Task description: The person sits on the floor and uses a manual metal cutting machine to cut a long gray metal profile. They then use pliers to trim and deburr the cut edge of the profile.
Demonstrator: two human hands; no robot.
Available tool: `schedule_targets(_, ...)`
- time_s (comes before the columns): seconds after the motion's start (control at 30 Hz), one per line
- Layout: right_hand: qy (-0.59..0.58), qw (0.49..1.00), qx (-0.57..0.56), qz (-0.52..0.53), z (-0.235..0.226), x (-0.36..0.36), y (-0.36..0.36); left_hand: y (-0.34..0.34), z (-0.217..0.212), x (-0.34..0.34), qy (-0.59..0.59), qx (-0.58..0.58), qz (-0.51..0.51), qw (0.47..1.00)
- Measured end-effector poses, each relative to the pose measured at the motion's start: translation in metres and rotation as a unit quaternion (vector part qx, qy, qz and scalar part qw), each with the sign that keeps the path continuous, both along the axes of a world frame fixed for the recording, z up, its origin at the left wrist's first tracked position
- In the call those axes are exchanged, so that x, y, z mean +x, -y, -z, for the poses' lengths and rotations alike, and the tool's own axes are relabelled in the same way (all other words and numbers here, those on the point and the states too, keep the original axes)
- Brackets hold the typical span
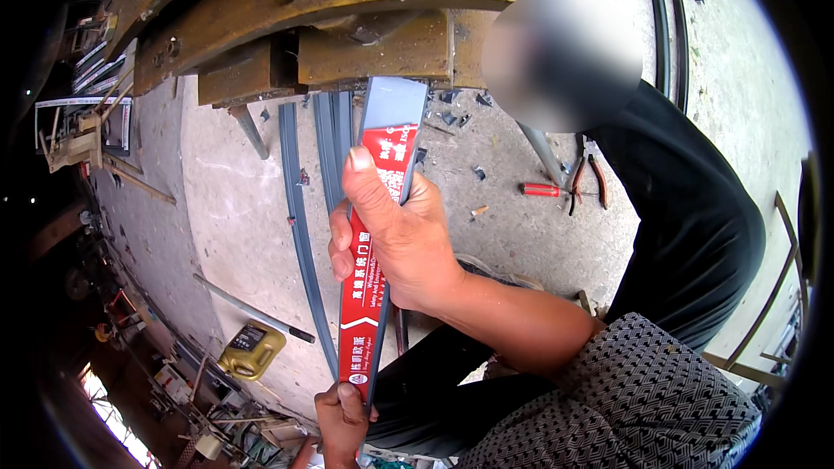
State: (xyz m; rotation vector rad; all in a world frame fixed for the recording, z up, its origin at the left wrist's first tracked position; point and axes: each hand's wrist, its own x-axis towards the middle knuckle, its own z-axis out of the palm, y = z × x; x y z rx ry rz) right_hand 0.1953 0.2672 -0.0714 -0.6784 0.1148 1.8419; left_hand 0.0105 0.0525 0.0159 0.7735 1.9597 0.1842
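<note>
A long, straight metal profile [358, 295], covered in red printed film with a bare grey far end, runs away from me. My right hand [395, 239] is closed around it past the middle, with the thumb lying along its top face. Farther down, my left hand [343, 421] grips the near end, its thumb on the film. The profile's far tip meets the lower edge of a heavy, greasy brown metal machine [373, 56]; whether it enters a slot there cannot be made out.
Dark grey strips [300, 243] lie on the concrete floor beside the profile. To the right are pliers [591, 182] and a red-handled tool [540, 190]. A gold jug [252, 350] and a rod [256, 308] lie left. A person's dark-trousered leg [686, 208] stands at right.
</note>
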Motion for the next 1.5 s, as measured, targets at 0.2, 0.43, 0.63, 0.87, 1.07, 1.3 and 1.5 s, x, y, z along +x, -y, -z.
schedule_targets(0.2, 0.028, 0.999, 0.010, -0.029, -0.001, 0.013, 0.002, 0.010, 0.003, 0.023, 0.013, -0.018, 0.003, 1.000)
schedule_targets(0.43, 0.042, 0.998, 0.018, -0.035, 0.001, 0.013, 0.005, 0.014, 0.006, 0.035, -0.003, 0.011, -0.017, 1.000)
schedule_targets(0.63, 0.068, 0.994, 0.052, -0.065, 0.007, 0.025, 0.011, 0.037, 0.014, 0.069, 0.045, 0.034, -0.032, 0.998)
schedule_targets(0.87, 0.087, 0.989, 0.044, -0.116, 0.002, 0.035, 0.037, 0.064, 0.003, 0.096, 0.017, 0.022, -0.037, 0.999)
schedule_targets(1.07, 0.249, 0.957, 0.125, -0.084, -0.034, 0.042, 0.036, 0.093, 0.004, 0.096, -0.154, 0.110, 0.088, 0.978)
schedule_targets(1.3, 0.306, 0.917, 0.192, -0.169, -0.084, 0.079, 0.055, 0.132, -0.005, 0.117, -0.272, 0.167, 0.183, 0.930)
schedule_targets(1.5, 0.174, 0.921, 0.279, -0.207, -0.098, 0.109, 0.093, 0.170, -0.014, 0.130, -0.270, 0.211, 0.175, 0.923)
